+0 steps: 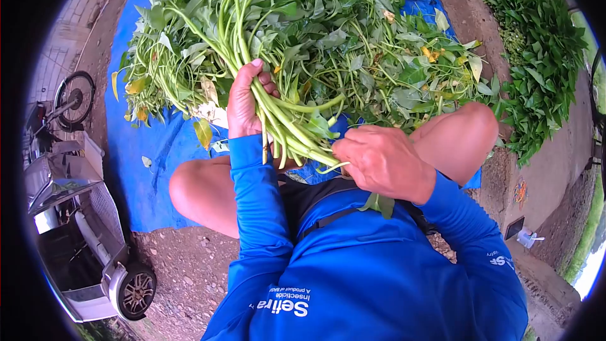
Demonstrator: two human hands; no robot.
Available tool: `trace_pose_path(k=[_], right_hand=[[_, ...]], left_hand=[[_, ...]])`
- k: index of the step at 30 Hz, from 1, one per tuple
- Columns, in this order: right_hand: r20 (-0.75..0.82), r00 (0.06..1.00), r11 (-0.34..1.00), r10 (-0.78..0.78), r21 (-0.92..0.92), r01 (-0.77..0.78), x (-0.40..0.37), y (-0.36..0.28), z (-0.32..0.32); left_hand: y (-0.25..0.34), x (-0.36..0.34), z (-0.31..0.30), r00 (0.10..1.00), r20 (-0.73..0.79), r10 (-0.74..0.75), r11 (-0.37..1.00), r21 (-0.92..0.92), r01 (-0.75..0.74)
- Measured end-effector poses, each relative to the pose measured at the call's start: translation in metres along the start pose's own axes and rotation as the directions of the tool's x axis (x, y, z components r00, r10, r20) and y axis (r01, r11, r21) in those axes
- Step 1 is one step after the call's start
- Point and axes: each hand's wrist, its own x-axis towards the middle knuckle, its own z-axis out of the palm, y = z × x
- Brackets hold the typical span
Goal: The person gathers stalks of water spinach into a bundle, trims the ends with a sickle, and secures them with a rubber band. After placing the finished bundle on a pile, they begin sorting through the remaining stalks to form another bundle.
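My left hand is wrapped round a bunch of long green water spinach stems, its thumb lying on top. The bunch's leafy ends point away from me, and the cut stem ends slant down to the right. At those ends my right hand is closed, with its fingertips pinched on stems and partly hidden. A single green leaf shows just below this hand. Beyond both hands a large heap of water spinach spreads out, with some yellowed leaves in it.
Under the heap lies a blue tarp. My bent knees flank the bunch. To the right is a pile of dark green leafy plants. At the left stand a vehicle with a sidecar and a wheel. Gravel covers the ground nearby.
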Motion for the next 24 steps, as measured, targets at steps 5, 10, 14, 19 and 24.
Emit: trace_pose_path(k=[5,10,14,19,24], right_hand=[[-0.09,0.95,0.826,0.3,0.523,-0.211,0.009,0.02,-0.013],[0.057,0.976,0.894,0.212,0.391,-0.217,0.062,0.044,0.003],[0.142,0.99,0.942,0.013,0.329,-0.06,0.068,0.061,0.012],[0.159,0.987,0.943,0.025,0.324,-0.077,0.054,0.055,0.013],[0.059,0.998,0.933,-0.017,0.361,-0.006,0.052,0.051,0.018]], left_hand=[[0.01,0.0,-0.013,0.997,-0.019,-0.073,0.997,-0.011,0.073],[-0.01,-0.009,0.01,0.983,0.111,-0.146,0.989,0.031,0.143],[-0.014,-0.015,0.015,0.983,0.127,-0.132,0.991,-0.001,0.133],[-0.012,-0.007,0.007,0.972,0.191,-0.137,0.987,-0.06,0.151],[-0.013,-0.006,0.01,0.97,0.21,-0.126,0.983,-0.104,0.15]])
